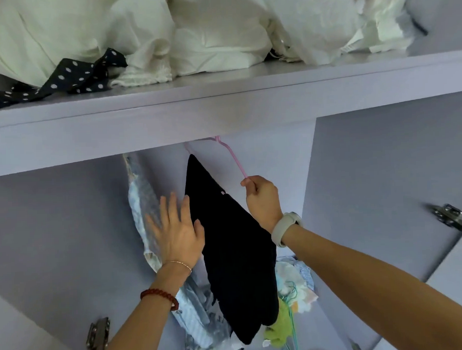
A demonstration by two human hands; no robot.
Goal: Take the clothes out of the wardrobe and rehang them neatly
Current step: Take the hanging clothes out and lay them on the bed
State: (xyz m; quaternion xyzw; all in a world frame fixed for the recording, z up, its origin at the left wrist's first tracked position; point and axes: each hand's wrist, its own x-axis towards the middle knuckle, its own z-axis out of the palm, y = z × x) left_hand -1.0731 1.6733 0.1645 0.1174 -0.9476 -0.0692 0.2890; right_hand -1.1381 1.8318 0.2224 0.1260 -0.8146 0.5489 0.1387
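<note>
My right hand (261, 197) is nearest, fingers pinched shut on the low end of the pink hanger (233, 159); the left hand (178, 230) lies flat and open against the black garment (233, 254). That garment hangs tilted inside the wardrobe (370, 182), below the shelf (221, 101). I judge it may slide off the sloping hanger onto the heaped clothes (295, 283) beneath. The hook is hidden, so it could miss the rail.

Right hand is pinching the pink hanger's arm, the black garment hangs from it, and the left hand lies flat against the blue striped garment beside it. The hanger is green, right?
No. The hanger in the right hand is pink, as the head view shows; the rest of your statement stands.
</note>
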